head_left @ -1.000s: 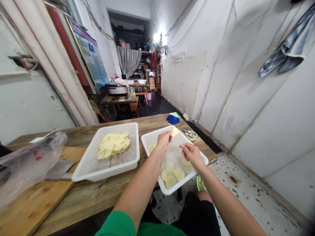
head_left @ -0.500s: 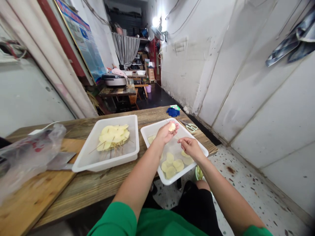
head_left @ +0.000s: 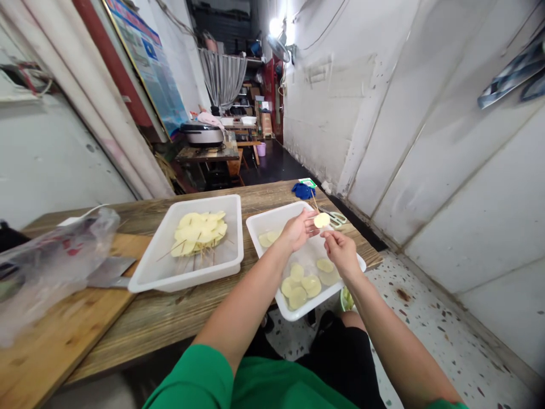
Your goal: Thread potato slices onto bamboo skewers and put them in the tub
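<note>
The white tray [head_left: 293, 316] overhangs the tabletop's [head_left: 170, 309] near edge; above it the right hand [head_left: 344, 250] pinches (apparently) the skewer [head_left: 314, 200], the left hand [head_left: 298, 229] spreads its fingers loosely, and between them the yellow slice [head_left: 322, 220] could split if pushed too hard

A lamp [head_left: 276, 26] glares far back — edges stretched, dim recesses perhaps blurred.

The bench [head_left: 170, 312] is grained wood, matt and rough-looking. Smooth plastic forms the eight-o'clock tray [head_left: 191, 278] and the five-o'clock tray [head_left: 293, 314]. The skewer [head_left: 315, 201] is plain wood, the slice [head_left: 322, 220] on it smooth. Towards nine o'clock lies a crinkled, shiny plastic bag [head_left: 59, 250]; towards four, smooth speckled floor [head_left: 426, 318].
</note>
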A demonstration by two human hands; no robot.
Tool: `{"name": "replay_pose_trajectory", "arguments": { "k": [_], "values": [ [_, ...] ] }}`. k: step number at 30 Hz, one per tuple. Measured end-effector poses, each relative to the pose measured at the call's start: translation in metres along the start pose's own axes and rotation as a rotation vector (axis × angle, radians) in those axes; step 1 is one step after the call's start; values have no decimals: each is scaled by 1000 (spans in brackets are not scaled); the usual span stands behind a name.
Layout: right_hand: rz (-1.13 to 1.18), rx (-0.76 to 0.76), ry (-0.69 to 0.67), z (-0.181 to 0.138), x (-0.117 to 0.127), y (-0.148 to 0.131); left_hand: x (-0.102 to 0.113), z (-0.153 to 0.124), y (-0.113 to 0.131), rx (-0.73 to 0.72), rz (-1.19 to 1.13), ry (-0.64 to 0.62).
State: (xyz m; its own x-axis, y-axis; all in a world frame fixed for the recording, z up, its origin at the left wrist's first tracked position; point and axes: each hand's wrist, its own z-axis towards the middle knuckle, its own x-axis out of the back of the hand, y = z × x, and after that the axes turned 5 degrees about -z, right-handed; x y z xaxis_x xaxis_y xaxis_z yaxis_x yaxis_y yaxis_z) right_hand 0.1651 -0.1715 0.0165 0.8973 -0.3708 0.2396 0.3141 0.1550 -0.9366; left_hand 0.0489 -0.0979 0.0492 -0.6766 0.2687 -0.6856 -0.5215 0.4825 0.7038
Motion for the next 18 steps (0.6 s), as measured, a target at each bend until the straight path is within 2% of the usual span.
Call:
{"name": "replay_pose_trajectory", "arguments": {
  "k": [9, 18],
  "values": [
    [36, -12, -12, -3, 2, 1, 2, -4, -1, -179, 122, -107],
    [-27, 10, 58, -1, 4, 5, 3, -2, -3, -236, 175, -6]
  ]
}}
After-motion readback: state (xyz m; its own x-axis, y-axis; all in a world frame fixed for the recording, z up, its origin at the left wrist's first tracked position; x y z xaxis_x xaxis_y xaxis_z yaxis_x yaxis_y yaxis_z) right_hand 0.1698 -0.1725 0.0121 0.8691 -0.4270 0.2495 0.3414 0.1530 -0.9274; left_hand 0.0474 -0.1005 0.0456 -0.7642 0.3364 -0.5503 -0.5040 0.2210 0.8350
